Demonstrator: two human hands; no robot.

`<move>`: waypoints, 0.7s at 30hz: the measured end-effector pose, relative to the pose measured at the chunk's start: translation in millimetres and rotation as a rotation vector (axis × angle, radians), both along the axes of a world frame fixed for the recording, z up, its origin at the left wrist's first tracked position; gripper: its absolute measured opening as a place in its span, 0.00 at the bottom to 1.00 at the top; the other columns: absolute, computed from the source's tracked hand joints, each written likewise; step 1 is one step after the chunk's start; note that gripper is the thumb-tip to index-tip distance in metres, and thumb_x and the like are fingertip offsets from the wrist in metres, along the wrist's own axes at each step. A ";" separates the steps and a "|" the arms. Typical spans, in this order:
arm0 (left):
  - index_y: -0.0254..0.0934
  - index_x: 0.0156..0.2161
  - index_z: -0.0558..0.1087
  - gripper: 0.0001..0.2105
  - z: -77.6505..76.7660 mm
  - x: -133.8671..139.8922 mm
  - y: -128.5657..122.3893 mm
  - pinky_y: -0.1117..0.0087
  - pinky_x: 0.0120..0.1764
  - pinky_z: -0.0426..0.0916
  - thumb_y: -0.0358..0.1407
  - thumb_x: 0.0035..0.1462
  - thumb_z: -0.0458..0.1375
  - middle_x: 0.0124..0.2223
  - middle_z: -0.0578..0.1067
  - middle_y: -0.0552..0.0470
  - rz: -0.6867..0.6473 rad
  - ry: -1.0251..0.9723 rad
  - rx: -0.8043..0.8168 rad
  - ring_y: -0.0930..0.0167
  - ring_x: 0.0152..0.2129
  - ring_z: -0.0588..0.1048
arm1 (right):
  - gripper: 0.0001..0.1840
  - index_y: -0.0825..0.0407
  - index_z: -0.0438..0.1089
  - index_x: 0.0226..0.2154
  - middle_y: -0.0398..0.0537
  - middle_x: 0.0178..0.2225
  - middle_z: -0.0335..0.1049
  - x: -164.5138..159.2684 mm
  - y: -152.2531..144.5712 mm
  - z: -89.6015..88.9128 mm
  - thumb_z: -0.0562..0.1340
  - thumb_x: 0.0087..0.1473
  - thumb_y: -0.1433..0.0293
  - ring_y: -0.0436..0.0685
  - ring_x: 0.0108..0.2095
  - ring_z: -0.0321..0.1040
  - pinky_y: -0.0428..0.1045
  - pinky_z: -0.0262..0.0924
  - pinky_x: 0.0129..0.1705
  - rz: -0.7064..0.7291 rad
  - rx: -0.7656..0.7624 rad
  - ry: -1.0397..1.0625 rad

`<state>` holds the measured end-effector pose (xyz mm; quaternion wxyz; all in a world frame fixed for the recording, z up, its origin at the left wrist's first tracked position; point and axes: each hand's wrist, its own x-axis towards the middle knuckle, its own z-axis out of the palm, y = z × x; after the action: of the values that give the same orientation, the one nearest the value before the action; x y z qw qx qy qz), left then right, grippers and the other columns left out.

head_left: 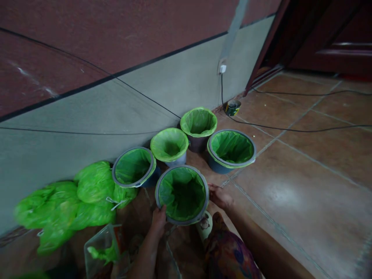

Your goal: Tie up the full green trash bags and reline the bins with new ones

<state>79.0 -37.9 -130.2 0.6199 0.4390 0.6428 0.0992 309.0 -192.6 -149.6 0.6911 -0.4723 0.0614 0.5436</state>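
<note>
A trash bin (182, 221) with a grey rim and a green bag lining it stands nearest to me. My left hand (159, 220) grips its near left rim, the thumb over the edge. At its right side is my right hand (221, 197), fingers stretched out towards the bin wall; whether they touch it I cannot tell. Beyond are more lined bins: a dark blue one (154, 178) at left, a light one (178, 161), a dark one (198, 144) by the wall, and a blue one (217, 167) at right.
Tied green garbage bags (66, 205) are heaped along the wall at left. A clear plastic box (87, 257) with a crumpled green bag (104, 254) in it sits near my left arm. A small can (233, 107) and a black cable (270, 127) lie beyond, below a plug (223, 69).
</note>
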 end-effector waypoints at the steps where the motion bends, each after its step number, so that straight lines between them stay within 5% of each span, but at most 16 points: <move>1: 0.33 0.39 0.73 0.09 -1.0 -8.1 -0.9 0.68 0.33 0.73 0.36 0.55 0.58 0.37 0.80 0.44 0.020 -0.007 -0.005 0.67 0.32 0.79 | 0.16 0.52 0.68 0.27 0.41 0.23 0.69 1.5 2.7 5.0 0.68 0.41 0.58 0.50 0.25 0.63 0.46 0.57 0.30 0.045 -0.034 0.001; 4: 0.33 0.34 0.74 0.05 -2.3 -32.9 -2.5 0.68 0.35 0.73 0.33 0.52 0.60 0.30 0.80 0.46 0.069 -0.086 -0.013 0.67 0.30 0.79 | 0.21 0.53 0.70 0.30 0.43 0.24 0.71 7.9 17.6 21.5 0.65 0.45 0.51 0.50 0.26 0.64 0.47 0.57 0.31 0.251 -0.134 -0.074; 9: 0.32 0.29 0.75 0.08 6.6 -68.7 3.6 0.66 0.33 0.73 0.36 0.47 0.64 0.22 0.77 0.49 0.093 -0.040 0.038 0.64 0.27 0.79 | 0.15 0.55 0.71 0.29 0.43 0.23 0.70 -1.2 45.8 41.6 0.70 0.40 0.62 0.49 0.24 0.64 0.48 0.58 0.32 0.560 -0.123 -0.188; 14: 0.32 0.27 0.74 0.09 13.8 -94.6 11.6 0.67 0.31 0.72 0.37 0.44 0.66 0.21 0.76 0.49 0.082 0.078 0.119 0.64 0.26 0.78 | 0.13 0.56 0.70 0.26 0.45 0.22 0.70 -29.6 49.8 50.1 0.67 0.44 0.62 0.51 0.24 0.66 0.50 0.59 0.33 0.740 -0.107 -0.163; 17: 0.32 0.27 0.75 0.09 12.1 -100.9 11.2 0.67 0.30 0.71 0.37 0.44 0.66 0.21 0.76 0.50 0.074 0.111 0.135 0.64 0.26 0.77 | 0.18 0.55 0.72 0.30 0.47 0.25 0.72 -34.7 52.5 53.1 0.66 0.46 0.56 0.52 0.25 0.67 0.49 0.60 0.31 0.809 -0.103 -0.194; 21: 0.32 0.27 0.74 0.05 15.2 -99.0 12.2 0.68 0.29 0.70 0.33 0.47 0.64 0.20 0.74 0.50 0.028 0.149 0.179 0.65 0.25 0.77 | 0.24 0.54 0.73 0.26 0.45 0.21 0.70 -32.9 69.0 50.5 0.65 0.44 0.49 0.49 0.20 0.61 0.46 0.55 0.24 0.718 -0.195 -0.285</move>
<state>-20.0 -25.6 -115.0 0.5272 0.4898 0.6817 0.1318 276.1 -123.5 -99.1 0.4108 -0.5977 -0.1526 0.6714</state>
